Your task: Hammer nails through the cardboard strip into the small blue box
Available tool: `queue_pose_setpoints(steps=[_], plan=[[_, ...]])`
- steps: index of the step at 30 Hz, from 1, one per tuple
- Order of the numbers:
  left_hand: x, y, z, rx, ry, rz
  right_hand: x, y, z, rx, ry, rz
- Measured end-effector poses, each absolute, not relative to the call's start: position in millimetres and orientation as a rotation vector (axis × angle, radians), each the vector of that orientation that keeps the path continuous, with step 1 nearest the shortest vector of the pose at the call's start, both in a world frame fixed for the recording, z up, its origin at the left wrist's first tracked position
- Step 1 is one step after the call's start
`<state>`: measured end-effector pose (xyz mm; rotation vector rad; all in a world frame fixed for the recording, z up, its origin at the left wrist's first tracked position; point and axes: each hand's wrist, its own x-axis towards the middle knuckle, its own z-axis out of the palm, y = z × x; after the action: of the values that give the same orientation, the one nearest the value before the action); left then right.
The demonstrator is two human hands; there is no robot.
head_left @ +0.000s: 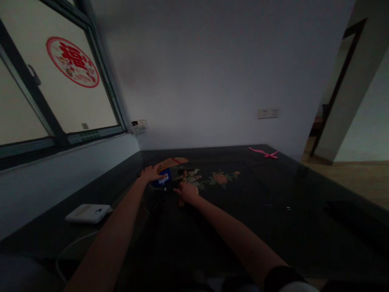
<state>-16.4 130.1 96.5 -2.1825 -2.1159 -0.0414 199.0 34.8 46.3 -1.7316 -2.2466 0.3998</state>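
Reaching far out across the dark glass-topped table (pixel 304 190) with both bare arms. Out front, laying the left hand (pixel 151 173) over the top of a small blue tub (pixel 163 177) with a white label. Fingers loosely stretched across it rather than clenched, by the look of it pinning the tub down against sliding on slick glass. Just to the right, curling the right hand (pixel 187 192) around a slim brownish stick (pixel 184 175). Holding it roughly upright, with an end poking up past the knuckles and a bit more showing below the hand. Gripping it like a handle, seemingly for control close to the tub. Too dim and too small for telling the stick's tip or any contact with the tub: close beside it, no more than that. Keeping tub and stick well forward on the table, just short of a flower pattern (pixel 221 177) under the glass.

Around them: brown card or paper (pixel 175 162) lying flat right behind the tub, touching or nearly so. Far off by the back right edge, a pink ribbon (pixel 265 153), well apart from both hands. Near left, a white box-like gadget (pixel 88 213) with a pale cable (pixel 70 244) looping toward the body. Lying close beside the left forearm, so likely the one thing to snag. Up on the left, a window with a round red sticker (pixel 73 63).
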Motion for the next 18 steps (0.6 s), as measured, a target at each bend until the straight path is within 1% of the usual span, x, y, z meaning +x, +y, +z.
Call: queue_pose_setpoints(steps=[7,12,18], plan=[[-16.0,139.5,91.2,-2.132,-2.2,-0.042,198.7,47.2,51.2,-1.893,-2.312,0.412],[-9.3,137.3,87.4,-2.178,-2.105,-0.065,214.4,51.1,51.4,-1.927,-2.352,0.413],[20.7,130.1,87.3,-2.319,-1.955,-0.073,249.9,39.6,48.7,-1.959,-2.356,0.348]])
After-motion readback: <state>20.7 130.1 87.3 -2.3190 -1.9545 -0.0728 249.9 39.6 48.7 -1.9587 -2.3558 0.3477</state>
